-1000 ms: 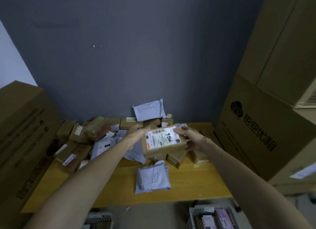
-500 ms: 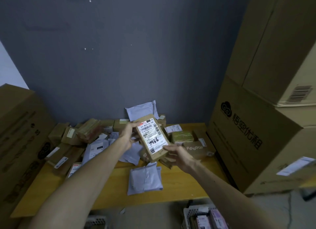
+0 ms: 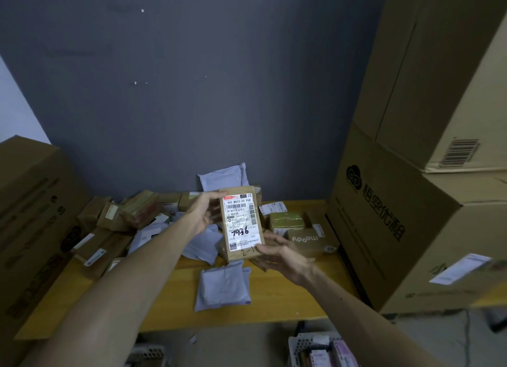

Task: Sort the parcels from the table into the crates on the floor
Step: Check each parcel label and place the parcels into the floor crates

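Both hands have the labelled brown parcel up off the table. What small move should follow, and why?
Probably lower the brown parcel toward a crate on the floor: the left hand and right hand grip it upright above the table, label facing the camera and readable. Which crate, I cannot tell.

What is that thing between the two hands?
A brown parcel with a white label marked 7936: the left hand holds its top, the right hand its bottom. The head view shows it.
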